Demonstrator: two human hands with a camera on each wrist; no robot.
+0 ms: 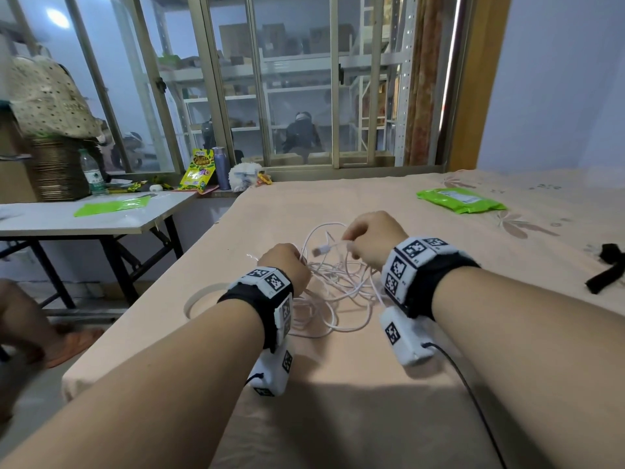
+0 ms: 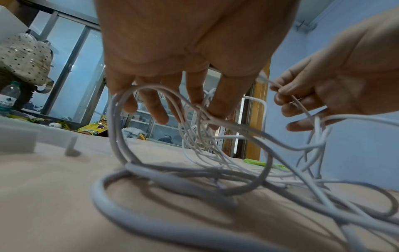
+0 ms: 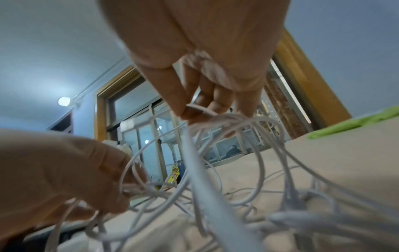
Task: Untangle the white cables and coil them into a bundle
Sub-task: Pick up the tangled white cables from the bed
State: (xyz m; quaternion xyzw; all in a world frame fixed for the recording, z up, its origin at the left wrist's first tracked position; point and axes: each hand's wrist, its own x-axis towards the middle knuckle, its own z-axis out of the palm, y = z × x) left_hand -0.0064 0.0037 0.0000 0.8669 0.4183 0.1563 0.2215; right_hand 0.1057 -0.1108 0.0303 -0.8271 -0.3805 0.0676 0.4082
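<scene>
White cables (image 1: 333, 292) lie in a loose tangle at centre frame of the head view, on the peach bed sheet (image 1: 355, 394), between and just ahead of both wrists. Left hand (image 1: 287, 265), left of centre, has its fingers (image 2: 159, 109) curled through several raised loops, holding them up off the sheet. Right hand (image 1: 372, 238), slightly higher and to the right, pinches one strand near its plug end (image 1: 321, 249) between thumb and fingertips (image 3: 190, 110); the plug juts left toward the other hand. Remaining loops rest on the sheet below both hands. A green packet (image 1: 460, 199) lies upper right, well apart.
</scene>
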